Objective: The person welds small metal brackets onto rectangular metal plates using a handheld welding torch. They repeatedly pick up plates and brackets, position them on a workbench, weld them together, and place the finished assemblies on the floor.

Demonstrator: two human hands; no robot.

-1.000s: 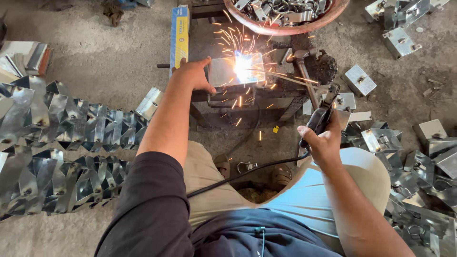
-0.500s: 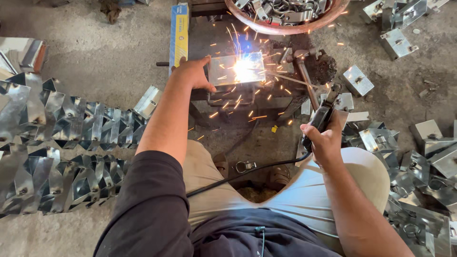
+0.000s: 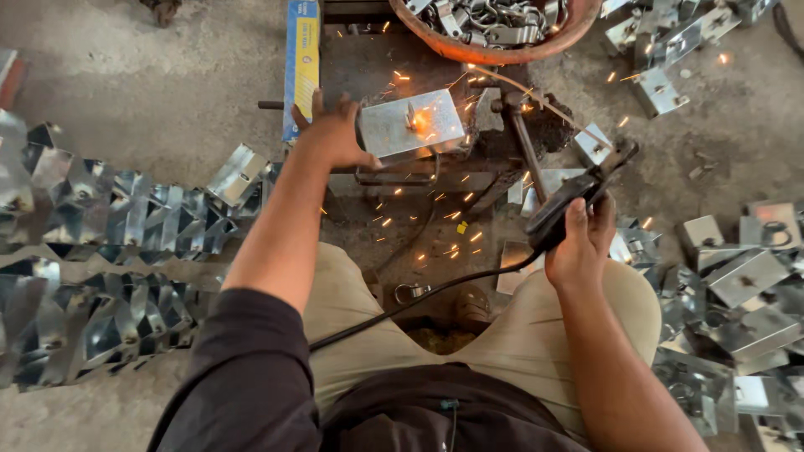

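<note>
Left hand (image 3: 335,134) fingers spread, thumb and palm bracing the left edge of the flat shiny steel plate (image 3: 412,123); right hand (image 3: 584,243) wrapped tight on the black welding electrode holder (image 3: 569,205), rod (image 3: 536,96) angled up-left. Arc has gone from a bright flare to an orange glow at the plate's centre, sparks thinning below. Looks like that tack is finishing; round orange bowl of brackets (image 3: 502,29) behind the plate.

Single head-worn view: looked steeply down, close over the lap, facing forward onto grey concrete workshop floor (image 3: 126,75).
</note>
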